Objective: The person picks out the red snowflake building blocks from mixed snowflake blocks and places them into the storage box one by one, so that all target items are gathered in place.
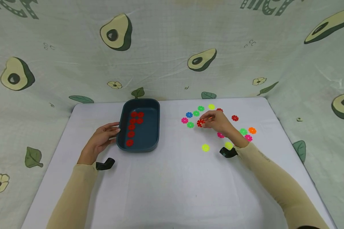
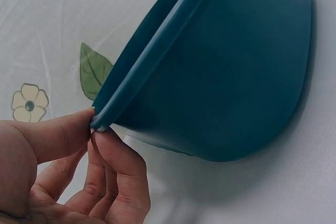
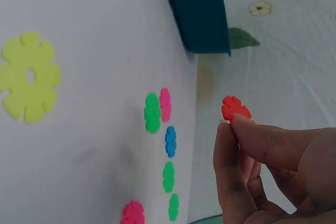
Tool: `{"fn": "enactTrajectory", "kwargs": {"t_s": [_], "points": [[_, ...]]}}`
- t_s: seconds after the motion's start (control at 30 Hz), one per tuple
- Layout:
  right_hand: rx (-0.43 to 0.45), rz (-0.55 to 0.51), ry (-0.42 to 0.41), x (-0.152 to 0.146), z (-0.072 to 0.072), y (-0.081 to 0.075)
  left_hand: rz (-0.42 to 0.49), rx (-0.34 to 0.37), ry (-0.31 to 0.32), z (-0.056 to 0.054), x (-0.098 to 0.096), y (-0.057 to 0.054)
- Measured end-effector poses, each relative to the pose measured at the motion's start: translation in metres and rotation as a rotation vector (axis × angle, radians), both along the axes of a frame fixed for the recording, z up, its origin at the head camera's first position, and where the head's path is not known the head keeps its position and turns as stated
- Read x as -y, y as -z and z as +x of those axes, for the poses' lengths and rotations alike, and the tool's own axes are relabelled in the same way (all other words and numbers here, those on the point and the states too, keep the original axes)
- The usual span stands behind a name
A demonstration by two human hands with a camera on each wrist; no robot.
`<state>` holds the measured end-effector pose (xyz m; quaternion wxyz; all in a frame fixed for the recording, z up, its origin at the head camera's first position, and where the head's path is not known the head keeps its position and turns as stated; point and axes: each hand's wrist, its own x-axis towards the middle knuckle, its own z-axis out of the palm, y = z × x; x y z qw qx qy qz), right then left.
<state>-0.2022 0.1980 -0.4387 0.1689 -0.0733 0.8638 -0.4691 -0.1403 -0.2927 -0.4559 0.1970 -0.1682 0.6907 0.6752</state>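
A dark blue tray (image 1: 152,127) stands on the left half of the table, with several red notched discs (image 1: 131,134) lying in it. My left hand (image 1: 103,138) pinches the tray's left rim between thumb and fingers, as the left wrist view shows up close. Between the thumb and fingertips of my right hand (image 1: 218,122) is a red flower-shaped disc (image 3: 235,108), held over the right half of the table. Around that hand lie loose discs: a blue one (image 1: 189,114), a green one (image 1: 190,125), a pink one (image 1: 184,120) and a red one (image 1: 235,118).
Nearer the front are yellow discs (image 1: 205,147), one partly behind the right wrist's black camera (image 1: 228,152). An orange disc (image 1: 252,130) lies at the far right of the scatter. A cloth printed with avocados (image 1: 202,59) hangs behind the white table (image 1: 166,190).
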Motion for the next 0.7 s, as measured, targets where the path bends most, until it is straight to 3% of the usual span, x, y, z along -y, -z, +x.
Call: {"fn": "enactTrajectory", "kwargs": {"t_s": [0.7], "points": [[-0.066, -0.066, -0.157, 0.088, 0.005, -0.01, -0.008, 0.015, 0.011, 0.0, 0.001, 0.0]]}}
